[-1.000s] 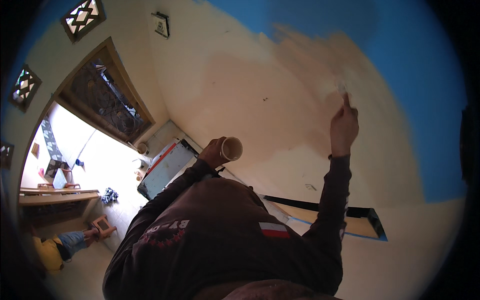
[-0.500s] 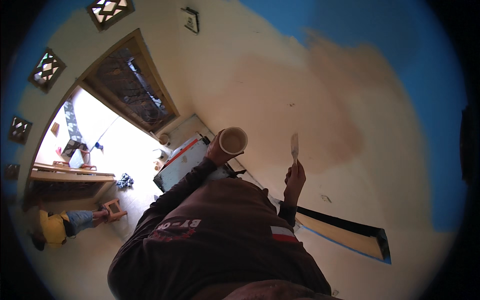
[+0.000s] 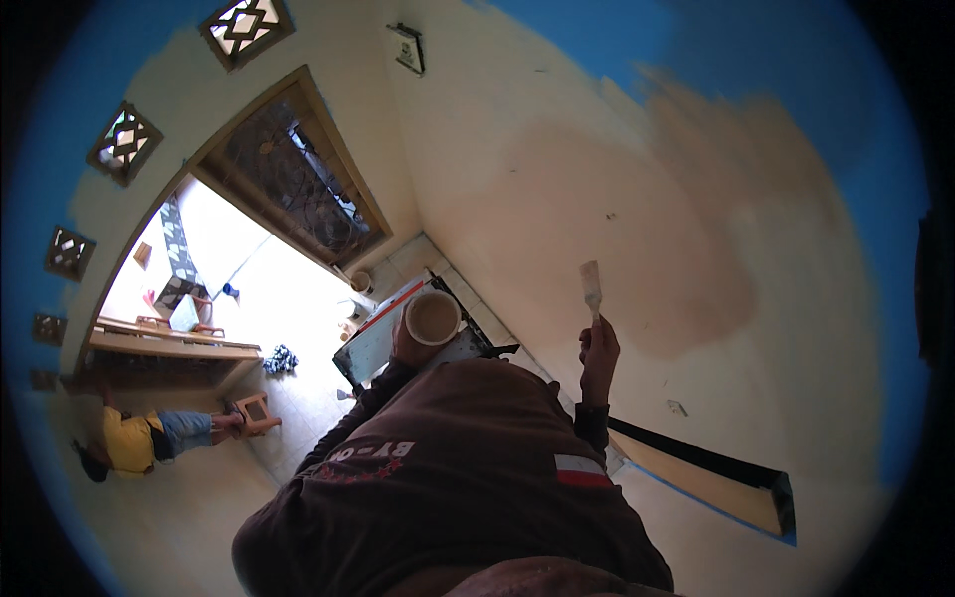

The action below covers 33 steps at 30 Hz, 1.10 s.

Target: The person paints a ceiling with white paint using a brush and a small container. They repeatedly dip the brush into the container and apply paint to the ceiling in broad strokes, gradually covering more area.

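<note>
My left hand [image 3: 405,346] is closed round the side of a round pale tub [image 3: 434,318], held in front of my chest. Inside it lies a light brownish liquid that looks like paint. Raised to the right, my right hand [image 3: 599,350] grips a paintbrush [image 3: 591,283] by its handle, bristles pointing up and away. Beyond the brush is a cream wall [image 3: 477,129] with a large, darker beige patch [image 3: 617,229] that looks wet. I cannot tell whether the bristles touch the wall; they seem apart from it.
Blue paint [image 3: 836,90] covers the wall's upper right. A metal-topped table or box [image 3: 376,343] stands behind the tub. At the left, a person in a yellow top [image 3: 129,443] has their feet on a wooden stool [image 3: 261,414]. A doorway [image 3: 214,249] and a window [image 3: 298,164] lie beyond.
My left hand has brought the tub leftward and closer to my body. The paintbrush stays raised in my right hand, its flat face turned more into view. The whole view has shifted slightly.
</note>
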Motion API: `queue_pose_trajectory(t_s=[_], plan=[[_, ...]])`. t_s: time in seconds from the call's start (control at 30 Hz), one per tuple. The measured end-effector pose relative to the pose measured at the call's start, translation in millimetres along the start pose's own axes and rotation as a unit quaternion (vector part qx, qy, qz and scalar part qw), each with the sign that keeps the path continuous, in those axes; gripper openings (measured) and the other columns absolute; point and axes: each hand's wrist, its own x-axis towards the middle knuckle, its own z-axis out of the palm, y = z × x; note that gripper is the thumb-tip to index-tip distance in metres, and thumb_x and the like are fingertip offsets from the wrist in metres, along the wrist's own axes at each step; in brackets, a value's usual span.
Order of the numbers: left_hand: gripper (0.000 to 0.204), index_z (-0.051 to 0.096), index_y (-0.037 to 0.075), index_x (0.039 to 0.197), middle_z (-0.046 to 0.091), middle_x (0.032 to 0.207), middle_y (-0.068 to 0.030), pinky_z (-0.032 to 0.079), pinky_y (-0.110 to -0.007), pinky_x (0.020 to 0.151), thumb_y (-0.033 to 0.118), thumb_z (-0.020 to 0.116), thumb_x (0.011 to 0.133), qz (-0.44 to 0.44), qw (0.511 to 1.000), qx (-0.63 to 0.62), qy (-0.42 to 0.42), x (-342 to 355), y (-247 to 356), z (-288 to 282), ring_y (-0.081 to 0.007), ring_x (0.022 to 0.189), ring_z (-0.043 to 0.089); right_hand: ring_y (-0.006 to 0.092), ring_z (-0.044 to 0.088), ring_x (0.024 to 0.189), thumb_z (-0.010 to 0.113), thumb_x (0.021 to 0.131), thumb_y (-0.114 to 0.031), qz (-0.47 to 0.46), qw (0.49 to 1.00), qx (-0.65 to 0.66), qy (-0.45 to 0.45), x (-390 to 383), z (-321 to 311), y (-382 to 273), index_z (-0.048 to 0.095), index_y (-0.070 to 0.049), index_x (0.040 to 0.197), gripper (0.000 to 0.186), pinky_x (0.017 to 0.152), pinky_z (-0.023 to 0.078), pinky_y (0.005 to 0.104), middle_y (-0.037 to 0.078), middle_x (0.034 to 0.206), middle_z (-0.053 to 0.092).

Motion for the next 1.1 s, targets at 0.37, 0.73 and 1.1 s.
queue_pose_trajectory(t_s=[0.37, 0.73, 1.1], plan=[[0.077, 0.057, 0.006, 0.129, 0.065, 0.124, -0.0134, 0.051, -0.043, 0.098, 0.036, 0.093, 0.069, -0.016, 1.000, -0.004, -0.016, -0.9, -6.7, 10.1, -0.0295, 0.114, 0.064, 0.0068, 0.053, 0.061, 0.051, 0.106, -0.025, -0.017, 0.993, -0.054, -0.101, 7.2, 21.9, 19.3, 0.064, 0.001, 0.125, 0.035, 0.057, 0.043, 0.0252, 0.002, 0.071, 0.064], [0.075, 0.058, 0.005, 0.129, 0.066, 0.123, -0.0131, 0.051, -0.043, 0.097, 0.035, 0.092, 0.069, -0.021, 1.000, -0.008, -0.008, 2.8, -13.8, 14.4, -0.0293, 0.113, 0.064, 0.0020, 0.043, 0.053, 0.051, 0.107, -0.024, -0.024, 0.994, -0.008, -0.107, 4.6, 19.4, 28.7, 0.061, 0.000, 0.130, 0.034, 0.045, 0.034, 0.0201, 0.000, 0.071, 0.060], [0.074, 0.058, 0.005, 0.128, 0.066, 0.122, -0.0128, 0.051, -0.043, 0.097, 0.034, 0.092, 0.069, -0.029, 0.995, -0.022, 0.089, 20.5, -18.5, 19.4, -0.0291, 0.112, 0.065, 0.0024, 0.042, 0.053, 0.052, 0.107, -0.023, 0.011, 0.996, 0.031, -0.084, -1.6, 18.3, 29.2, 0.063, 0.000, 0.126, 0.032, 0.045, 0.034, 0.0203, 0.000, 0.076, 0.059]])
